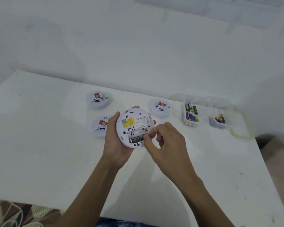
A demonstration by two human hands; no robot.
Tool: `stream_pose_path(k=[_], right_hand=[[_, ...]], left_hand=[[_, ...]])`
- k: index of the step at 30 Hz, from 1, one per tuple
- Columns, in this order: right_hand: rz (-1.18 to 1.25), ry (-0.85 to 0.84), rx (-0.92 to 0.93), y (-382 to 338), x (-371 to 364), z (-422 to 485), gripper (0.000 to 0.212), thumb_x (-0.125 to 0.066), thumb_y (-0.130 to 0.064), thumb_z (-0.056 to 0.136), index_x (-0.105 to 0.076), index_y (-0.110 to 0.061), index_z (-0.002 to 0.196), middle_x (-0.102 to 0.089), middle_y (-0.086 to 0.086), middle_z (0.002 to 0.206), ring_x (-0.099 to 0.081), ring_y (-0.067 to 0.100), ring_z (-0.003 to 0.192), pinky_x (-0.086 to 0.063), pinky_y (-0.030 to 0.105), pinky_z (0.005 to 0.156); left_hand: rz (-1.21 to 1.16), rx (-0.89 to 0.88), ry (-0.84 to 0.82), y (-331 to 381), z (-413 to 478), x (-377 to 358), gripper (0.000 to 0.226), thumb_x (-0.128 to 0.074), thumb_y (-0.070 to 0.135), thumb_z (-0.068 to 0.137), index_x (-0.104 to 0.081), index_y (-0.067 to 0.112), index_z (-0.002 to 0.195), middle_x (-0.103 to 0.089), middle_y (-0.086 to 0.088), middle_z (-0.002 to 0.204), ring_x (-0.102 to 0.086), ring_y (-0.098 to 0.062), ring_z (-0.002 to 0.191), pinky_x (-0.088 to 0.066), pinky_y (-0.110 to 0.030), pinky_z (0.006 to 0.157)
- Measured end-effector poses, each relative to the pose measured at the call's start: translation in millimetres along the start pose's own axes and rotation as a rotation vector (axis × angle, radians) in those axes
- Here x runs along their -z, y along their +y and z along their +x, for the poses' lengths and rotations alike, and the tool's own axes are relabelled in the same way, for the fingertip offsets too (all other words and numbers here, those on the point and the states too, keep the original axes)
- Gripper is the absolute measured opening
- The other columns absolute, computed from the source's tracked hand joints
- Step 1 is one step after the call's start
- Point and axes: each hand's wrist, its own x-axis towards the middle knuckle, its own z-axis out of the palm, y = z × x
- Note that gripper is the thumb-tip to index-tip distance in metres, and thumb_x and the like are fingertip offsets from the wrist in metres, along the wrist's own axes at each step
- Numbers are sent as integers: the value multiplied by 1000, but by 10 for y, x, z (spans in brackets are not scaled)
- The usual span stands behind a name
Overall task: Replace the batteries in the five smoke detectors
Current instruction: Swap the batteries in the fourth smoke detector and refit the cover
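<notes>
My left hand (114,136) cups a white round smoke detector (132,122) turned back-side up, with a yellow label and an open battery bay. One dark battery (136,139) lies in the lower slot; the upper slot looks bare. My right hand (164,141) pinches at the right end of that battery with thumb and forefinger. Three other detectors stand on the white table: one at the back left (97,99), one beside my left hand (100,126), one at the back right (161,107).
Two clear plastic boxes sit at the right: the nearer box (191,114) holds several blue, yellow and green batteries, the farther box (218,121) holds several purple-yellow ones. A clear lid (241,133) lies next to them. The table's right edge (259,153) drops to the floor.
</notes>
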Motion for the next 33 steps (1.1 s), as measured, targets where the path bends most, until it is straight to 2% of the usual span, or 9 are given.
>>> stream_pose_path(k=[4, 7, 12, 14, 21, 25, 28, 30, 33], right_hand=[[1, 7, -94, -52, -43, -21, 9, -69, -25, 84, -64, -18, 84, -53, -9, 79, -48, -1, 64, -38, 4, 62], [85, 13, -202, -128, -66, -34, 9, -69, -29, 84, -63, -22, 86, -56, -9, 80, -52, 2, 69, -40, 6, 63], [291, -14, -430, -169, -99, -8, 16, -70, -37, 81, -62, -23, 84, -60, -10, 74, -55, 7, 68, -41, 11, 60], [334, -19, -463, -179, -109, -5, 17, -70, -36, 81, -62, -22, 86, -60, -11, 74, -57, 8, 68, -43, 12, 60], [364, 5, -470, -198, -127, -36, 18, -69, -31, 83, -55, -19, 86, -59, -9, 78, -56, 7, 71, -46, 10, 60], [326, 73, -422, -264, -120, -60, 24, -70, -34, 83, -49, -22, 84, -56, -13, 74, -57, 6, 69, -44, 5, 61], [315, 107, -380, -298, -151, -78, 26, -70, -31, 83, -44, -26, 84, -52, -21, 73, -56, -9, 81, -45, 2, 62], [338, 125, -364, -299, -158, -88, 25, -70, -27, 84, -46, -23, 87, -52, -21, 74, -55, -13, 81, -46, 4, 61], [392, 154, -345, -269, -124, -77, 23, -70, -20, 84, -48, -18, 88, -54, -19, 73, -56, -5, 71, -44, 8, 56]], left_hand=[[34, -47, -2, -22, 17, 35, 50, -33, 46, 89, -67, 20, 115, -61, -13, 127, -56, -34, 121, -44, -51, 101], [56, -91, -2, -25, 13, 44, 49, -34, 45, 87, -67, 21, 114, -63, -11, 123, -57, -31, 119, -48, -46, 96], [163, -151, 7, -23, 3, 21, 51, -30, 43, 93, -53, 15, 128, -47, -22, 141, -46, -39, 130, -35, -57, 108], [183, -156, 4, -32, 10, 40, 50, -29, 43, 93, -57, 17, 124, -52, -18, 136, -48, -38, 128, -42, -52, 105], [288, -217, 5, -12, -19, 30, 45, -38, 47, 89, -66, 24, 114, -60, -12, 127, -55, -31, 121, -50, -43, 97], [378, -237, 19, -5, -46, 3, 61, -44, 55, 78, -54, 18, 125, -54, -18, 134, -53, -34, 124, -46, -48, 101], [387, -216, 29, -13, -47, -5, 64, -45, 56, 78, -52, 16, 128, -55, -17, 133, -53, -36, 123, -43, -56, 102], [369, -193, 26, -29, -40, -18, 57, -45, 53, 82, -55, 18, 125, -57, -15, 131, -53, -36, 123, -44, -55, 100], [296, -159, 8, -46, -24, -46, 50, -42, 51, 83, -60, 22, 120, -60, -12, 129, -53, -34, 123, -46, -48, 101]])
